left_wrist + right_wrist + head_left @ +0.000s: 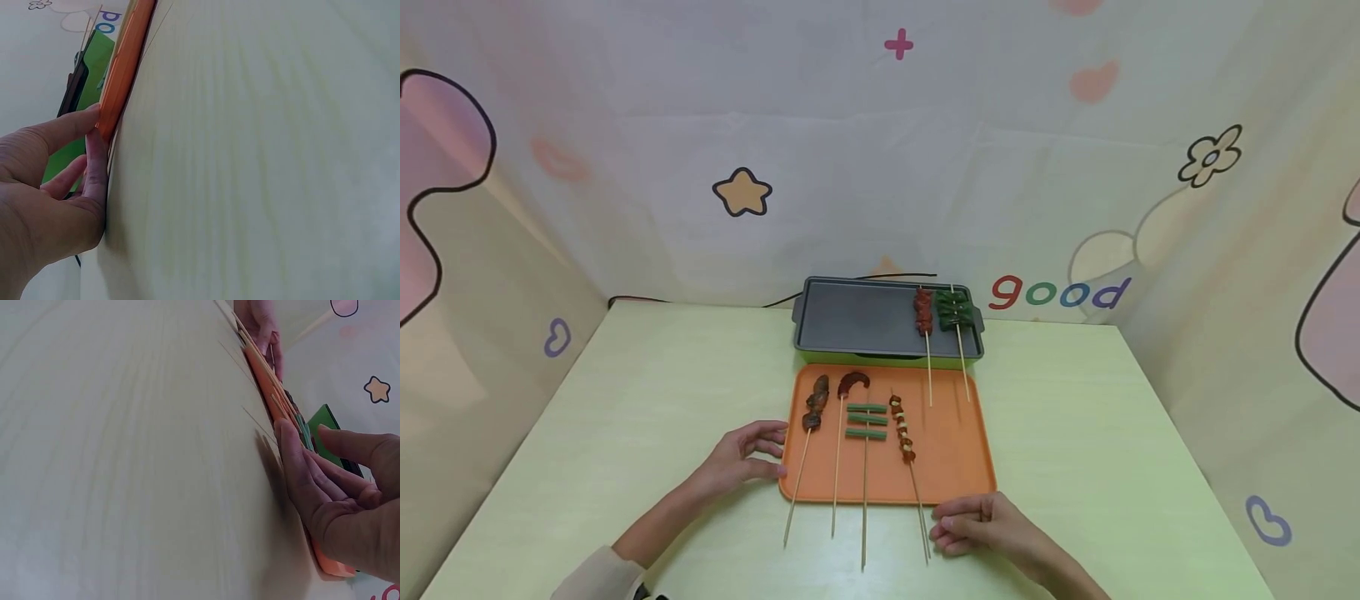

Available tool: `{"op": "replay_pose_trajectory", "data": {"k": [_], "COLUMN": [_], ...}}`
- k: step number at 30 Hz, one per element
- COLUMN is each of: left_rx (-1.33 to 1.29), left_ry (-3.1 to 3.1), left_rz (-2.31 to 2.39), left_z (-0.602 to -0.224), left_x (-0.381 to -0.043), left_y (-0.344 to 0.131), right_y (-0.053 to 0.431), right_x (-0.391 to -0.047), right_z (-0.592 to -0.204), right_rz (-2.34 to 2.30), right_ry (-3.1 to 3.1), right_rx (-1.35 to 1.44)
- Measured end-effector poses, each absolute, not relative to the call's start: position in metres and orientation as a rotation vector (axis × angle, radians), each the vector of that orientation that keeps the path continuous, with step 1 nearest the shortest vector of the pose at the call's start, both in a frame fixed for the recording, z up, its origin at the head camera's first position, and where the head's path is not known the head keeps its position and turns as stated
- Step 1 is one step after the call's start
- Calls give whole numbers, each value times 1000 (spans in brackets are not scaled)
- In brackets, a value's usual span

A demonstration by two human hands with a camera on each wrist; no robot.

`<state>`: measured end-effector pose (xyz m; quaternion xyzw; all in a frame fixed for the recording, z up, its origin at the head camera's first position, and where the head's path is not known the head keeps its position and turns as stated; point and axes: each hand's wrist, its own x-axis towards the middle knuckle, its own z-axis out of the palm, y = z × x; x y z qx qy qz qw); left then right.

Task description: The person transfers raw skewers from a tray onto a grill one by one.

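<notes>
An orange tray [955,467] lies on the table with several skewers on it: a brown meat-chunk skewer [814,408], a curved dark red skewer [852,382], a green stick skewer [867,420], and a brown-and-white piece skewer [902,429]. Their sticks overhang the tray's front edge. My left hand [743,454] touches the tray's left edge with its fingertips, fingers loosely extended. At the front right corner is my right hand [981,529], beside the stick ends; its fingers lie along the tray edge in the right wrist view, thumb [350,444] apart.
Behind the tray stands a dark grill plate [865,321] with a green base. A red meat skewer [923,312] and a green leafy skewer [955,310] lie on its right side, sticks reaching over the tray. A black cable [782,300] runs behind. Printed cloth [850,167] encloses the table.
</notes>
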<state>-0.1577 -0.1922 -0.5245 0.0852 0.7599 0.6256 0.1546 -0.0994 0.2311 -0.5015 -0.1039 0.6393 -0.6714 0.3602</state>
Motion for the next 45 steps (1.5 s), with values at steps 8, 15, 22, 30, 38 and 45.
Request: {"op": "replay_pose_trajectory", "data": {"k": [8, 15, 22, 30, 38, 45], "left_rx": [268, 241, 230, 231, 221, 206], "left_ry": [2188, 2201, 2197, 2212, 2211, 2197], "left_rz": [1783, 1783, 1781, 1772, 1782, 1791], "left_z": [-523, -522, -523, -524, -523, -520], "left_x": [-157, -158, -157, -157, -156, -154], "left_y": [-189, -188, -187, -186, -188, -187], "right_y": [220, 213, 210, 209, 207, 206], "right_x": [-93, -95, -94, -91, -89, -87], "right_z": [-506, -509, -510, -508, -506, -505], "right_rz": [-1744, -1760, -1791, -1817, -1834, -1855], "right_ry": [1587, 1572, 1604, 1622, 1644, 1663], "right_rx": [-219, -290, -291, -231, -166, -188]}}
